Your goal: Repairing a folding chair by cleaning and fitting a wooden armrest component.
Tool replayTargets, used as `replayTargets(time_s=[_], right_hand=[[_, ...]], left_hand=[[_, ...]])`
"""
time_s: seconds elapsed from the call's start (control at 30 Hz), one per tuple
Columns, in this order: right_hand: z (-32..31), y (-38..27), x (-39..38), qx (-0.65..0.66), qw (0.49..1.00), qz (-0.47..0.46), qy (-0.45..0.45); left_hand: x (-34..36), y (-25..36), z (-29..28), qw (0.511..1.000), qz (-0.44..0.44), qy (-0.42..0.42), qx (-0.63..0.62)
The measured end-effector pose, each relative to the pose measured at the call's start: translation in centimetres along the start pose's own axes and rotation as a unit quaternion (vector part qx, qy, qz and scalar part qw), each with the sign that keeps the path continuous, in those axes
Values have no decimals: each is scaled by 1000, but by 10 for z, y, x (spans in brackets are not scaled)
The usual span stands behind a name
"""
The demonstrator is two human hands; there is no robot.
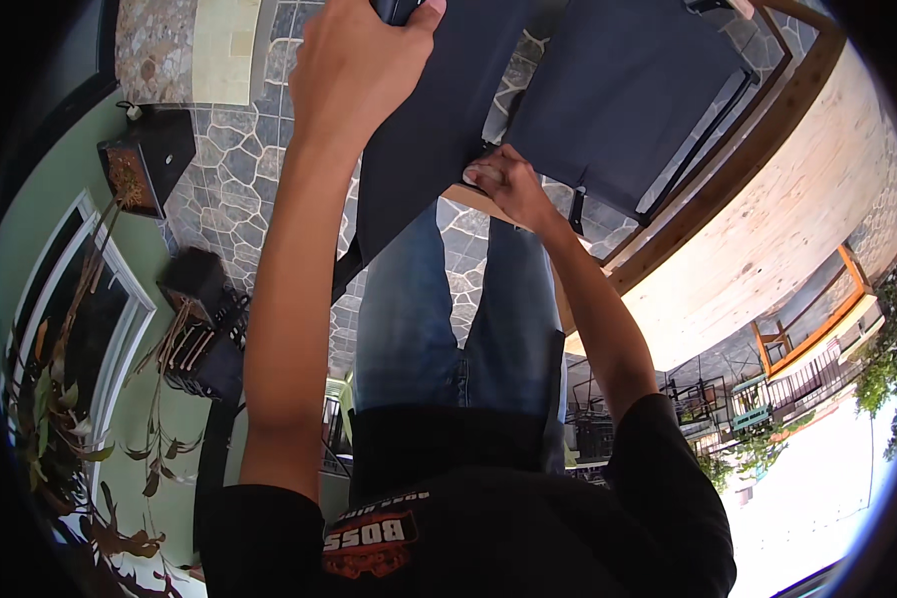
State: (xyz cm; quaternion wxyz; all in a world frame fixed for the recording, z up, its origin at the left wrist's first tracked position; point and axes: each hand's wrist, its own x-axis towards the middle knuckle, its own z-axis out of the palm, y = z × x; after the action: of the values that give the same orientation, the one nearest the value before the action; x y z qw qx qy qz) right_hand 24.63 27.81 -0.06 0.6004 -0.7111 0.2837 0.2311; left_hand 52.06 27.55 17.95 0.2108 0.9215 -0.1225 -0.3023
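Cloth [628,90] coloured dark navy at upper centre, floor [231,149] patterned with pale-lined grey stones, jeans [401,319] faded blue, black shirt [538,538] printed in red and white, pale board [757,224] edged in brown at right, wall [60,145] painted green at left

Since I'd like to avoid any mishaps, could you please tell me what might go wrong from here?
The right hand is right by the wooden bar and the black fabric, so it might get pinched if either shifts. The second black fabric panel is near the large wooden surface, so careless handling could perhaps scuff one against the other.
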Motion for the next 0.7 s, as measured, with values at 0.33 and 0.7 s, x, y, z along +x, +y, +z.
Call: replayTargets(time_s=[0.33,0.7], right_hand=[[-86,38,-55,-121,985,-25,-118],[-25,20,8,87,989,-97,-77]], left_hand=[[39,15,5,963,192,187,-31],[60,-4,2,861,86,-196,-461]])
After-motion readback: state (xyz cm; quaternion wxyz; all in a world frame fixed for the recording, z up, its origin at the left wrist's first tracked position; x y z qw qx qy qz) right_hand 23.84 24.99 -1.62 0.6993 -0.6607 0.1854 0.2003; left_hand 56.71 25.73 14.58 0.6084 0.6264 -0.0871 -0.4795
